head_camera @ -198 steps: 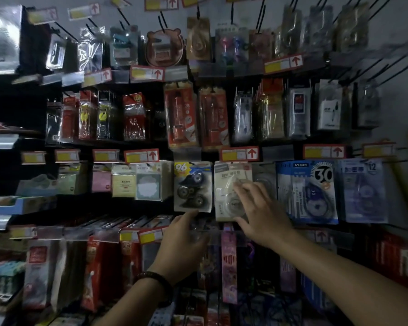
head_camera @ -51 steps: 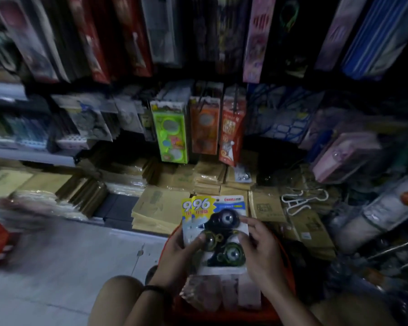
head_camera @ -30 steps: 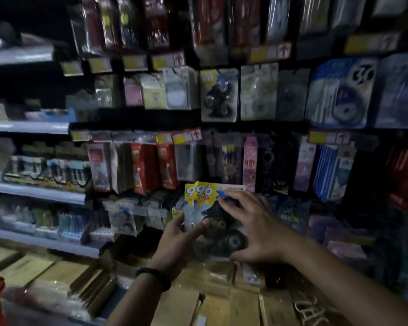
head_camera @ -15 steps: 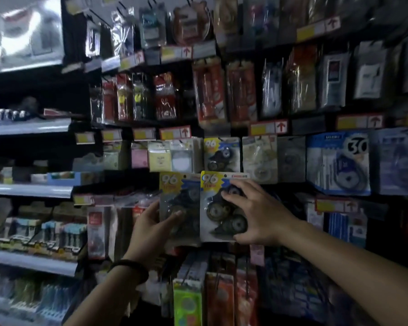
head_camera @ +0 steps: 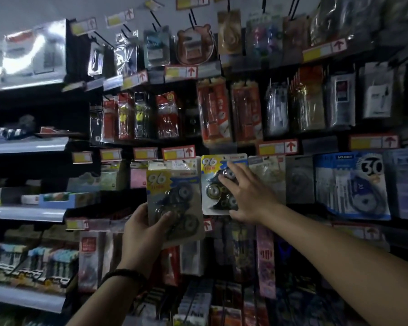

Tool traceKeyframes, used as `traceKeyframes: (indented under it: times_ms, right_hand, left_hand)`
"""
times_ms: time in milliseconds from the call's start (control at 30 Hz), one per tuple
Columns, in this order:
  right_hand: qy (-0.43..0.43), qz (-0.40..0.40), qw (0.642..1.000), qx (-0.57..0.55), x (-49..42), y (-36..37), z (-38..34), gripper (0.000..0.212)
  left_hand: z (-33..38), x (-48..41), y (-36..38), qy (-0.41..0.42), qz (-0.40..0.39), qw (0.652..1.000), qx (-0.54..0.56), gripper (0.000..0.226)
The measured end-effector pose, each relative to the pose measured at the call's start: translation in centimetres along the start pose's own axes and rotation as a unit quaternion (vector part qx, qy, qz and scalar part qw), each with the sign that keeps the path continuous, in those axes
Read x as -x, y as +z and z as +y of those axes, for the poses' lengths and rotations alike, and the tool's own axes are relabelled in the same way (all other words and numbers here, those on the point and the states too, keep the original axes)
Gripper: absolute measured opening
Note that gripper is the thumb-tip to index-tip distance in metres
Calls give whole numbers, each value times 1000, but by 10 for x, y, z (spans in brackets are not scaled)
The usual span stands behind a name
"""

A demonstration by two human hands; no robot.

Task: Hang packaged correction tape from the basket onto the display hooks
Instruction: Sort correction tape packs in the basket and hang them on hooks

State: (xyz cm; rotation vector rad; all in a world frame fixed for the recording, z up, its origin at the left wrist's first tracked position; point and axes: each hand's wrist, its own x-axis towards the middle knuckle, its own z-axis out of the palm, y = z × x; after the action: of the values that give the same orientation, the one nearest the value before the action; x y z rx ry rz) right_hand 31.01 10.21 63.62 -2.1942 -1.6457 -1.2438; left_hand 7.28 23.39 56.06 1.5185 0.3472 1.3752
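Note:
My left hand [head_camera: 143, 234] grips a correction tape pack [head_camera: 174, 196] with a yellow "96" corner, held upright in front of the display, below and left of its row. My right hand [head_camera: 247, 196] holds a second "96" correction tape pack [head_camera: 212, 184] flat against the row of hanging tape packs, fingers spread over its front. Whether that pack sits on a hook is hidden. The basket is out of view.
Beside it hang a pale tape pack [head_camera: 266, 170] and a blue "30" tape pack [head_camera: 349, 184]. Red-and-yellow price tags [head_camera: 178, 152] line the hook rows. Bagged pens hang above. Grey shelves [head_camera: 26, 214] with small boxes stand at left.
Both packs have gone up from the basket to the display. My right hand has raised its pack up and right onto the tape row; my left hand holds the other lower.

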Motion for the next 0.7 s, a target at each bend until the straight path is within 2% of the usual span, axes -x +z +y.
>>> traceKeyframes:
  times_ms: [333, 600, 633, 700]
  right_hand:
    - [19, -54, 997, 58, -31, 14, 10, 106]
    - [53, -118, 991, 35, -43, 22, 8, 90]
    - [52, -107, 993, 8, -40, 20, 5, 83]
    - [6, -9, 999, -46, -29, 15, -1, 65]
  left_hand:
    - [-12, -10, 9, 3, -23, 1000, 15, 30]
    - [-28, -22, 23, -23, -28, 999, 28, 28]
    - [-29, -23, 24, -28, -27, 999, 30, 28]
    - [-32, -26, 27, -34, -28, 999, 30, 26]
